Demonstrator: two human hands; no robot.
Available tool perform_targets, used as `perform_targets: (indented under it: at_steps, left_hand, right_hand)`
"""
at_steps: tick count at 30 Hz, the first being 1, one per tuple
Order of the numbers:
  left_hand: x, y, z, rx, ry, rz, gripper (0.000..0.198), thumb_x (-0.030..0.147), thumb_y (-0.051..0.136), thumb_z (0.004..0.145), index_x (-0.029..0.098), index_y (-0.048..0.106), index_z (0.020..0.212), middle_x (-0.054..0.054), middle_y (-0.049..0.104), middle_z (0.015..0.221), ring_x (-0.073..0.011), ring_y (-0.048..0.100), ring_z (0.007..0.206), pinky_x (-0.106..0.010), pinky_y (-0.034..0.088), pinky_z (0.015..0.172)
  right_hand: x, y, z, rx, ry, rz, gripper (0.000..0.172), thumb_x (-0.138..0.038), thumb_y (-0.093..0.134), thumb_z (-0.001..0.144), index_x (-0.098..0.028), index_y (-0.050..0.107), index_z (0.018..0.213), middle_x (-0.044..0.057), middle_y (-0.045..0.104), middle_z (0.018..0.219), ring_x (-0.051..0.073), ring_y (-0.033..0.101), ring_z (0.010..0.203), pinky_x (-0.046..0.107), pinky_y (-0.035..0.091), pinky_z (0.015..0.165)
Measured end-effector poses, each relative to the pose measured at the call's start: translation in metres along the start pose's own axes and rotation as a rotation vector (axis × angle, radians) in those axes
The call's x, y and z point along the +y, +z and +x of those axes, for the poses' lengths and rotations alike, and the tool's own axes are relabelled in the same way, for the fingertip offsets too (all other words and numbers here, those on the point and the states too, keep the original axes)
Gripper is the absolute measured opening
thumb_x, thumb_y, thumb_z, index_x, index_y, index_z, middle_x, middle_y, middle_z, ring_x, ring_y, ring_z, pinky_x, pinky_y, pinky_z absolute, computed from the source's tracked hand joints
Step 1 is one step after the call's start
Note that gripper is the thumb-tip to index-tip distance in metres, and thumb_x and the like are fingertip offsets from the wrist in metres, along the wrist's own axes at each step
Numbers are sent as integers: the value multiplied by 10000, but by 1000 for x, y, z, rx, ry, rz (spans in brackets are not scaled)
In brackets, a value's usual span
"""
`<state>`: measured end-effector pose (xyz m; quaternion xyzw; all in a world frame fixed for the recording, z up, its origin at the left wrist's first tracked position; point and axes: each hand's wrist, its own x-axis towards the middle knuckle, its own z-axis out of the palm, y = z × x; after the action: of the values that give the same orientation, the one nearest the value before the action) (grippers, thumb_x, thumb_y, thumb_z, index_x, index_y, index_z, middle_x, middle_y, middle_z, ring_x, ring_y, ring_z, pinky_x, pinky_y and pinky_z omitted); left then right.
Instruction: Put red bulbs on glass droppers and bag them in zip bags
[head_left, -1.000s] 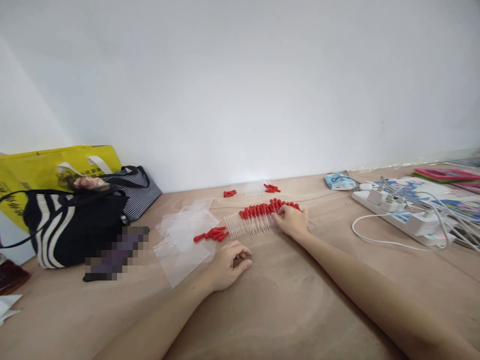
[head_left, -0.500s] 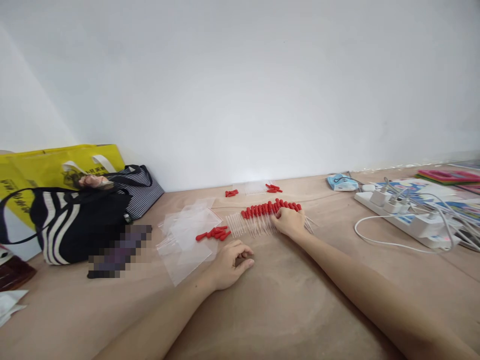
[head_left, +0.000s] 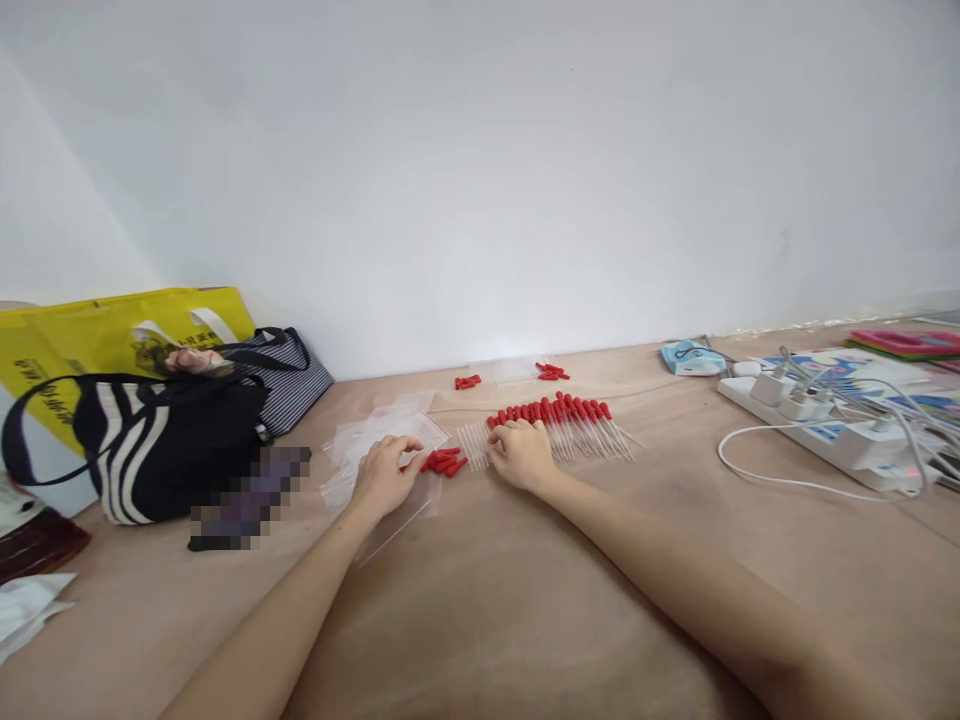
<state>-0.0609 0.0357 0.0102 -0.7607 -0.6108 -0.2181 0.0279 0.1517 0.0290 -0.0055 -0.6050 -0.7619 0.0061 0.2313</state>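
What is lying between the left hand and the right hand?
In the head view, a small pile of red dropper bulbs and a row of thin clear tubes lie between the left hand and right hand.

I see red-bulbed clear tubes (head_left: 580, 408) lying in a row before me, bulbs at the far ends, the rightmost slanting; bare clear tubes (head_left: 471, 446) continue it leftward, beside loose red bulbs (head_left: 448, 461) heaped on flat, overlapping clear bags (head_left: 367, 436)
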Motion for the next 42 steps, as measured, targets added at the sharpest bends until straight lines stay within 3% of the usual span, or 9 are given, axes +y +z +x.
perform_targets:
  at_steps: [3,6,14,18,23,27,32,42]
  left_hand:
    - [-9,-4,-2,-122,15,29,191,277,478,767,178,604,870,-62,609,906,-207,560,862,-292,424,724]
    - [-11,-5,-3,-157,3,42,203,265,452,774,168,621,831,-71,622,875,-208,577,841,-285,432,721]
    - [-11,-4,-4,-106,-11,47,107,211,489,739,165,585,742,-62,627,790,-210,581,776,-289,428,682]
    - [-11,-3,-4,-13,-55,51,115,195,424,778,159,533,780,-78,618,805,-220,573,780,-311,429,682]
    - [11,-3,-12,129,40,-95,116,209,413,794,176,516,835,-62,600,863,-206,554,832,-315,426,735]
    - [46,5,-28,-8,236,-296,140,216,440,798,175,556,866,-54,610,885,-194,553,829,-316,435,731]
    - [74,14,-43,-181,385,-380,169,190,446,813,187,607,864,-45,612,837,-179,550,809,-321,427,754]
    - [75,18,-41,-188,327,-417,152,226,515,777,197,650,842,-44,589,831,-178,546,776,-318,432,726]
  right_hand:
    - [-5,1,4,-25,87,-65,211,-298,458,759,-176,614,831,81,636,904,205,521,899,338,249,764]
    - [-8,1,6,-51,126,-96,227,-267,438,759,-147,629,790,119,645,859,221,547,855,355,254,753]
    - [-25,4,20,-176,180,-157,161,-133,498,711,-122,656,736,145,661,783,239,594,786,378,260,774]
    - [-27,-1,17,-184,164,-166,185,-86,473,719,-107,652,763,153,658,792,253,590,808,378,279,768]
    - [-1,-22,-12,-146,41,-143,213,-181,435,795,-91,615,865,171,625,911,245,545,883,332,320,740]
    - [42,-38,-43,-156,-203,-35,173,-242,449,812,-148,590,780,85,616,817,187,524,827,277,339,725]
    - [78,-49,-62,-195,-351,79,179,-290,465,814,-172,563,722,42,581,742,164,495,749,270,348,689]
    - [66,-44,-50,-269,-259,360,223,-368,638,655,-175,561,735,-2,549,722,115,477,665,205,362,591]
